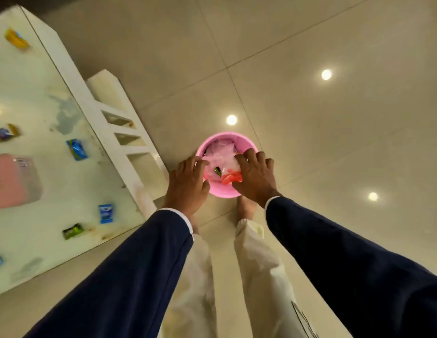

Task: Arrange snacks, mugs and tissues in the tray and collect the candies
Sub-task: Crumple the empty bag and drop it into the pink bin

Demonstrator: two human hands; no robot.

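Note:
A pink round bowl stands on the floor tiles below me. Inside it lies a clear plastic bag with a red-orange wrapper and a small dark candy. My left hand reaches over the bowl's left rim, its fingers curled onto the bag's edge. My right hand comes from the right, with fingers bent on the bag and the thumb by the red wrapper. Several wrapped candies lie on the glass-topped table at left: a yellow one, blue ones and a green one.
A pink tissue box sits on the table's left side. The table's white frame with open shelves stands close to the bowl's left. My feet and pale trouser legs are just behind the bowl. Glossy tiles reflect ceiling lights.

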